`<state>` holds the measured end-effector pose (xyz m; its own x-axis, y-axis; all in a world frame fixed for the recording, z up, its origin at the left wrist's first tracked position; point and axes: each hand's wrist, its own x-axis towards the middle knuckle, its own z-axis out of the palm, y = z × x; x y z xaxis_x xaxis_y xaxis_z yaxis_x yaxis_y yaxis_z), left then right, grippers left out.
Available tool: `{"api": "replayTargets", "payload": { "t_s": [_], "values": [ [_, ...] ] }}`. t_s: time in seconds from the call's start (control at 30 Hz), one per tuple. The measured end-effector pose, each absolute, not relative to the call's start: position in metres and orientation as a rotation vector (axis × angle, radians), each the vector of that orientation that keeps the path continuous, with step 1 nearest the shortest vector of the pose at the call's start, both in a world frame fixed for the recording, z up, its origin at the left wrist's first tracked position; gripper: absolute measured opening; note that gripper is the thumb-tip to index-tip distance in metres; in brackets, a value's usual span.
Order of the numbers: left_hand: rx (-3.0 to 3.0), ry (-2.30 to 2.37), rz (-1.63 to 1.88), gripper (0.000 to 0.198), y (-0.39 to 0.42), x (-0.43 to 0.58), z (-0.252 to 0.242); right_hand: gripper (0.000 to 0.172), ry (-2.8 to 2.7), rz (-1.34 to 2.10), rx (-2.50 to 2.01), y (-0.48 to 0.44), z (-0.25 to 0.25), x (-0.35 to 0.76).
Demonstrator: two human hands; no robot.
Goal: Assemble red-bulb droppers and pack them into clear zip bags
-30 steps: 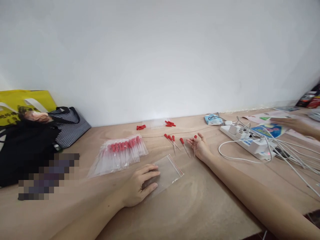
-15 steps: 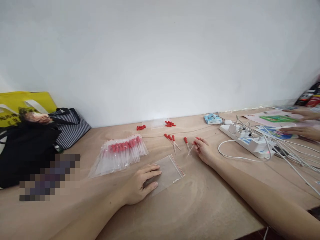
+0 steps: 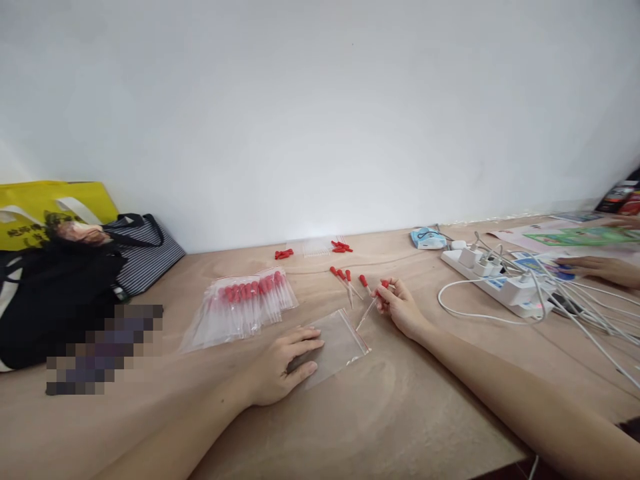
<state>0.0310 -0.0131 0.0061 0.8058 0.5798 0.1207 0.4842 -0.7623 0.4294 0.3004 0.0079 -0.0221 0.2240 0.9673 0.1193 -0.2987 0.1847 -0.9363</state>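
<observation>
My left hand (image 3: 283, 365) lies with its fingers stretched out on a clear zip bag (image 3: 336, 343), which is flat on the table with its red-striped mouth toward the right. Pinched in my right hand (image 3: 403, 311) is a dropper (image 3: 367, 313) with a red bulb; its clear tip points down-left beside the mouth of the bag. Another dropper (image 3: 363, 280) lies just left of my right fingers. Several loose droppers (image 3: 345, 277) are a little farther left. Beyond my left hand sits a fanned pile of bagged droppers (image 3: 250, 300).
Along the wall lie loose red bulbs (image 3: 343, 247) and clear tubes (image 3: 316, 249). A white power strip (image 3: 500, 283) with tangled cables and a blue mask (image 3: 427, 238) are at right. Another person's hand (image 3: 595, 267) works at far right. Bags (image 3: 145, 257) stand at left.
My right hand has moved slightly left and nearer, bringing the dropper's tip close to the bag mouth. My left hand has stayed on the bag.
</observation>
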Motion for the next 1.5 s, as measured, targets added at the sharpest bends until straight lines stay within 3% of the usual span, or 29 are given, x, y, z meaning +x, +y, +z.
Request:
{"api": "replayTargets", "payload": {
  "t_s": [0.4,0.8,1.0,1.5],
  "values": [
    [2.609,0.797,0.355,0.035,-0.013,0.03,0.004,0.038,-0.991,1.048,-0.994,0.007,-0.021,0.301],
    [2.578,0.831,0.346,0.037,-0.018,0.035,0.013,0.032,-1.064,1.425,-0.911,-0.017,-0.019,0.286],
    [2.589,0.811,0.361,0.043,-0.015,0.035,0.008,0.032,-1.461,1.376,-1.145,-0.02,-0.017,0.289],
    [2.631,0.829,0.358,0.039,-0.019,0.045,0.011,0.023,-1.786,1.088,-1.066,-0.017,-0.019,0.282]
  ]
}}
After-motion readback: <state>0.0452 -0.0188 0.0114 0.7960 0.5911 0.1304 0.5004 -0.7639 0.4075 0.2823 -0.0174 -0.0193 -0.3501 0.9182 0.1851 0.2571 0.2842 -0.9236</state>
